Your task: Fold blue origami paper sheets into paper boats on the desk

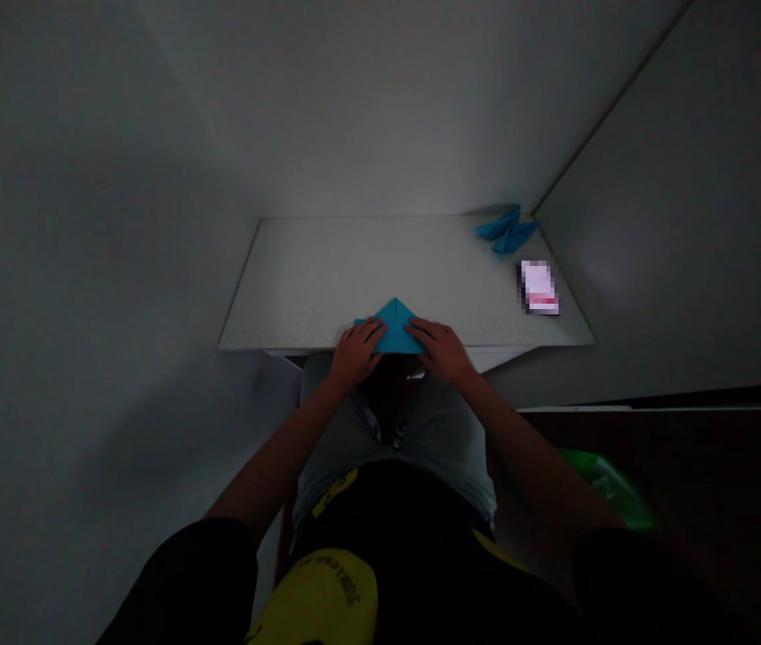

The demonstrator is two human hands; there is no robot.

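Note:
A blue sheet of paper [395, 324], folded to a point like a triangle, lies at the near edge of a white table [327, 278]. My left hand [357, 352] rests flat on its left part, fingers stretched over the fold. On the right part my right hand [440, 349] presses down the same way, fingers spread. Both hands pin the paper to the table; neither lifts it.
Two folded blue paper shapes [507, 229] sit at the table's far right corner. A small white and pink card or packet [540, 287] lies near the right edge. White walls close in behind and on both sides. A green object [605, 484] lies on the dark floor at right.

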